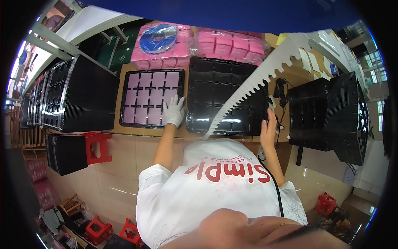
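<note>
My left hand (174, 112), in a pale glove, lies with fingers spread on the right edge of a black tray (123, 118). Flat pink pieces (141, 99) fill that tray's compartments. Beside it is a second black tray (201, 89), whose compartments look dark. At its right edge my bare right hand (268, 128) is held with fingers stretched out. Something small and pale (271, 102) shows by the fingertips; its kind is unclear. A long white strip with a toothed edge (244, 87) cuts across the view and hides part of the second tray.
Plastic-wrapped pink stacks (230, 43) stand behind the trays, a blue reel (158, 38) on the left one. Tall stacks of black trays rise at left (89, 95) and right (346, 116). A black cable (282, 91) lies right of my trays. Red stools (99, 147) stand below.
</note>
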The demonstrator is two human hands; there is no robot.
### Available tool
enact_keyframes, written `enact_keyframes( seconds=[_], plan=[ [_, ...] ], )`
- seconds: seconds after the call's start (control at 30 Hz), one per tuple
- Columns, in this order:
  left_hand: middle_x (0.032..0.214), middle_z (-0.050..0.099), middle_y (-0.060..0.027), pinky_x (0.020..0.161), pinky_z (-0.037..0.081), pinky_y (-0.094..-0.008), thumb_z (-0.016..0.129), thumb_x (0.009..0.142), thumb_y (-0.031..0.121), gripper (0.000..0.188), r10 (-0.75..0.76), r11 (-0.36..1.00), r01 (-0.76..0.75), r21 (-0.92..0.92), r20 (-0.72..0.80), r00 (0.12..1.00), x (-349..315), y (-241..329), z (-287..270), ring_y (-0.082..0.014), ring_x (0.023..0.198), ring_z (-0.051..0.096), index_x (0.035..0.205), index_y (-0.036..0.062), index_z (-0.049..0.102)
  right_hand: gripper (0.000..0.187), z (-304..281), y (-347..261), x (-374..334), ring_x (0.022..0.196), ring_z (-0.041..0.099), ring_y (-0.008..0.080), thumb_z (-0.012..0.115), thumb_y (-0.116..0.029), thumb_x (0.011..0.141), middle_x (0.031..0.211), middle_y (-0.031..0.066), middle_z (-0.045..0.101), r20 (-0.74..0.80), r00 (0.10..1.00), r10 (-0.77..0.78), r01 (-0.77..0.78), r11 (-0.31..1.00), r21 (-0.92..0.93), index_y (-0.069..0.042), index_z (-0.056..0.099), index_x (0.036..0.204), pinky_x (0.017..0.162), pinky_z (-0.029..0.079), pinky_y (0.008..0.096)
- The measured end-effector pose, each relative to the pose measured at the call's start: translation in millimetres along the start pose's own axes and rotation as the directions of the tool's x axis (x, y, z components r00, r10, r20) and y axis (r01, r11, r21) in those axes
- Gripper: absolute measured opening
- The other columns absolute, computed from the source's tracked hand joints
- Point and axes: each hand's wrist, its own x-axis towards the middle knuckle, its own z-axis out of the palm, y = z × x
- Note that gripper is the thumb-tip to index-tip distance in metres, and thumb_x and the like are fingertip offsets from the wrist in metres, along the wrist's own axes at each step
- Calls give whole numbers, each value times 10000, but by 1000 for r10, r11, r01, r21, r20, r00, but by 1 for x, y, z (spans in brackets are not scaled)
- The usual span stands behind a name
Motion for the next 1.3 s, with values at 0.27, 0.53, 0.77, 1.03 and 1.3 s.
enact_keyframes(
  seconds=[0.27,0.53,0.77,1.03,1.3],
  plan=[
    [938,684,-64,693,488,-242,703,850,239,309,152,414,97,-905,173,973,-25,116,-185,-73,726,577,1085,40,672,175,55,-25,30,938,639,162,591,-83,909,1055,85,666,530,841,106,-407,769,493,-7,660,1051,836,505,291],
    [822,677,-27,553,425,-182,667,872,93,97,-314,-23,256,-966,250,916,-37,149,-159,-35,627,555,947,32,661,248,87,-62,8,863,642,142,624,-82,883,943,94,673,760,637,-129,-656,428,622,31,575,1098,783,510,275],
    [786,653,-13,541,417,-181,682,885,132,119,-499,-95,157,-983,184,847,-44,140,-143,-39,608,551,918,34,624,83,75,-66,24,801,637,185,690,-104,830,892,42,677,366,885,-287,5,793,609,-42,670,881,697,503,274],
    [716,611,-5,531,402,-176,661,880,70,78,-668,-47,129,-991,127,733,-40,103,-155,-37,578,525,923,16,627,71,120,-79,110,855,565,153,742,-89,777,901,38,621,224,874,-432,126,646,753,-75,673,790,717,465,260],
    [685,596,18,509,367,-168,697,861,87,99,-651,-6,127,-992,100,753,-38,94,-170,-23,552,486,908,26,633,148,240,-53,228,754,649,298,745,-205,715,796,127,654,365,916,-167,124,982,139,-72,684,732,708,515,413]
  ],
)
